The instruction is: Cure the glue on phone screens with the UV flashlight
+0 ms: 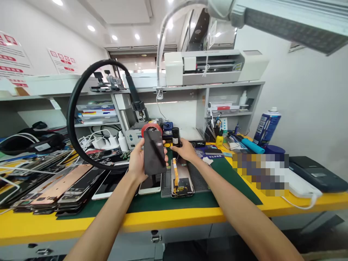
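Note:
My left hand (136, 159) is closed around a smartphone (154, 154), held up with its dark, glossy screen towards me and fingertips showing at its right edge. Farther back, my right hand (185, 149) is wrapped about the lower part of a black cylinder (175, 134) with a pale label; its far fingers are hidden. Nearer to me, an opened phone (182, 181) with an orange flex cable (175, 174) rests on a grey perforated plate (199, 180). Left of it lies a white-framed phone (150, 185), partly under the raised smartphone.
A green mat (231, 181) covers part of the yellow bench (190, 216). Stacked phone parts (62, 188) crowd the left side. A thick black hose (71, 119) loops nearby. At right stand a spray can (266, 127) and a black device (319, 174). A lamp (293, 29) hangs overhead.

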Demonstrator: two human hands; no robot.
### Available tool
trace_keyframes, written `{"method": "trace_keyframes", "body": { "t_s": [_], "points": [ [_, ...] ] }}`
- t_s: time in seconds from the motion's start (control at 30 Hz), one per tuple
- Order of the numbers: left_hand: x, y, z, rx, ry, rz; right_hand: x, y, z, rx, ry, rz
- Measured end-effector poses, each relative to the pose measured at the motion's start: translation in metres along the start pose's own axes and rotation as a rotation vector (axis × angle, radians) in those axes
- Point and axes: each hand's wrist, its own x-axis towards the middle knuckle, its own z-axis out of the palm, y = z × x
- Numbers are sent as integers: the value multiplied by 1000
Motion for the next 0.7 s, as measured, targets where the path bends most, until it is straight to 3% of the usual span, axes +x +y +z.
{"method": "trace_keyframes", "body": {
  "t_s": [0.17, 0.3, 0.47, 0.6, 0.7],
  "points": [
    [-13, -4, 16, 239, 173, -160, -1, 3, -3, 9, -22, 25],
    [-25, -3, 29, 491, 178, -182, -1, 6, -8, 20, -48, 12],
    [-36, -5, 47, 1178, 221, -289, 0, 5, -7, -15, -42, 41],
    [-37, -19, 54, 1719, 199, -206, 0, 4, -5, -45, -43, 66],
    [-34, -30, 56, 1909, 237, -122, 0, 5, -6, -50, -47, 57]
  ]
}}
